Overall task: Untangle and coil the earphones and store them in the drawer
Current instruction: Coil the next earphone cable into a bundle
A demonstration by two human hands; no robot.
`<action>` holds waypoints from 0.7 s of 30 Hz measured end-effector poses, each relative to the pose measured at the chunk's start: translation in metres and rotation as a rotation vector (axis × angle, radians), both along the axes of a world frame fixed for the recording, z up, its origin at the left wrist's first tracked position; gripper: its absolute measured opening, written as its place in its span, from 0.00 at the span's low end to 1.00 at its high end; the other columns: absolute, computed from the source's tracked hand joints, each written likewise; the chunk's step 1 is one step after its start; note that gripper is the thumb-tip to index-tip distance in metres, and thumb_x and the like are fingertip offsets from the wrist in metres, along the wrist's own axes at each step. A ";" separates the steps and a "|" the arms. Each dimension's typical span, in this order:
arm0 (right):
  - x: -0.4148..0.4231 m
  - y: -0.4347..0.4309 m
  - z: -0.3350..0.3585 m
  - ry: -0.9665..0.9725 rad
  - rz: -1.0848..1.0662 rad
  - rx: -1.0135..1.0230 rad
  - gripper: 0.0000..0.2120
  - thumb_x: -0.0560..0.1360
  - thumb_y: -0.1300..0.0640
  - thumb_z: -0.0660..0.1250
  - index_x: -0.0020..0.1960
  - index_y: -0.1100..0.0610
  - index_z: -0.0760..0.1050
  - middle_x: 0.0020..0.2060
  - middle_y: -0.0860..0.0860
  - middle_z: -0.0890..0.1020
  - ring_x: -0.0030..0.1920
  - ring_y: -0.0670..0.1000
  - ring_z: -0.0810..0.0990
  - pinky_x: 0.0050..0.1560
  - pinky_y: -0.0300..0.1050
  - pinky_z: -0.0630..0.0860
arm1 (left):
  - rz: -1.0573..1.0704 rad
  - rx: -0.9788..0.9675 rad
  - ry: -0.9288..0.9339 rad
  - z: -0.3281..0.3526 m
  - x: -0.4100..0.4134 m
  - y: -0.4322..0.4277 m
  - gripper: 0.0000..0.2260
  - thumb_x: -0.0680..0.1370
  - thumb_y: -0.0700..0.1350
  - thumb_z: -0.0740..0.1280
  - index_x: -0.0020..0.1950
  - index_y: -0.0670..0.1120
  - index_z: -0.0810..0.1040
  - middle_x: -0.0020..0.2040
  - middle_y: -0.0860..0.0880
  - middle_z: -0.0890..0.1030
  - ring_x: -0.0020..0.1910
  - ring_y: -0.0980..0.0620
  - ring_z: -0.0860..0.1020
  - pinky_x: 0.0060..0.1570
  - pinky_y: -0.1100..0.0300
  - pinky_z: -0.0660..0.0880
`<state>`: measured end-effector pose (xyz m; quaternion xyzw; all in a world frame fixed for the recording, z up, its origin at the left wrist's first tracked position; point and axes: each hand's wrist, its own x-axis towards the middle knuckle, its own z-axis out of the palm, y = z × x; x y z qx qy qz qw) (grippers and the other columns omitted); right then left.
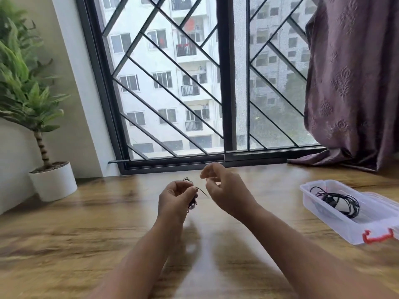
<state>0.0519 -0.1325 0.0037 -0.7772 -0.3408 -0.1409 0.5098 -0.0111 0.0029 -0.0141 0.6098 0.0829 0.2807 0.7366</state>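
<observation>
My two forearms reach forward over the wooden table (pixel 86 212). To the right, a clear plastic box (pixel 336 221) with a red latch (pixel 377 237) at its near end lies on the table; inside it rests a loose tangle of black cable (pixel 336 200) with a small dark and white piece among the loops. My left hand (pixel 176 198) is closed around a bundle of black earphones (pixel 192 203): the thumb and fingers pinch the cord, a small knot of wire shows above the knuckles, an earbud hangs just below the fingers, and a short free end of cord sticks out to the right. My right hand (pixel 222 188) hovers just beside it, fingers curled with thumb and forefinger nearly meeting; motion blur prevents telling whether it pinches any cord. Farther back, a potted plant (pixel 32 100) stands at left, a purple curtain (pixel 354 83) at right, and a grilled window (pixel 194 83) behind.
</observation>
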 end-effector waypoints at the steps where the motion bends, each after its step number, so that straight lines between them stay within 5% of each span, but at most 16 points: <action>1: -0.001 -0.001 0.003 -0.024 -0.048 -0.030 0.07 0.75 0.56 0.64 0.47 0.47 0.79 0.37 0.37 0.83 0.41 0.35 0.81 0.44 0.35 0.76 | 0.024 0.054 -0.016 0.000 0.000 0.000 0.06 0.75 0.33 0.72 0.47 0.41 0.78 0.38 0.45 0.81 0.33 0.52 0.79 0.29 0.63 0.74; 3: -0.001 -0.003 0.006 0.010 -0.079 -0.080 0.09 0.78 0.50 0.66 0.44 0.50 0.83 0.31 0.39 0.83 0.35 0.37 0.79 0.39 0.36 0.72 | 0.056 0.161 -0.041 -0.001 0.000 -0.002 0.11 0.73 0.35 0.75 0.50 0.44 0.76 0.38 0.47 0.84 0.34 0.55 0.80 0.31 0.65 0.75; 6: -0.004 -0.004 0.005 0.133 -0.001 -0.074 0.10 0.76 0.46 0.71 0.43 0.51 0.86 0.33 0.44 0.86 0.36 0.40 0.83 0.42 0.43 0.80 | 0.055 0.361 -0.068 -0.007 -0.001 -0.003 0.15 0.72 0.38 0.77 0.51 0.49 0.74 0.39 0.49 0.87 0.35 0.55 0.83 0.35 0.64 0.78; 13: 0.007 -0.017 0.002 0.413 0.056 0.069 0.03 0.67 0.57 0.76 0.39 0.56 0.86 0.34 0.56 0.86 0.37 0.51 0.84 0.46 0.55 0.84 | -0.008 0.520 0.010 -0.008 0.002 0.002 0.27 0.64 0.44 0.83 0.58 0.52 0.75 0.42 0.49 0.85 0.44 0.52 0.83 0.48 0.56 0.80; 17: 0.014 -0.027 0.004 0.538 0.107 0.099 0.03 0.74 0.64 0.73 0.45 0.61 0.86 0.34 0.57 0.85 0.34 0.49 0.80 0.38 0.42 0.78 | 0.099 0.550 0.175 -0.005 0.000 0.008 0.25 0.71 0.51 0.78 0.66 0.51 0.75 0.53 0.49 0.79 0.50 0.50 0.78 0.48 0.58 0.76; 21: 0.016 -0.035 0.012 0.654 0.193 0.113 0.04 0.76 0.62 0.72 0.47 0.62 0.85 0.37 0.58 0.85 0.34 0.47 0.81 0.33 0.36 0.77 | -0.217 0.382 0.279 -0.001 -0.005 0.006 0.08 0.79 0.45 0.71 0.56 0.46 0.82 0.50 0.49 0.82 0.48 0.52 0.78 0.46 0.62 0.74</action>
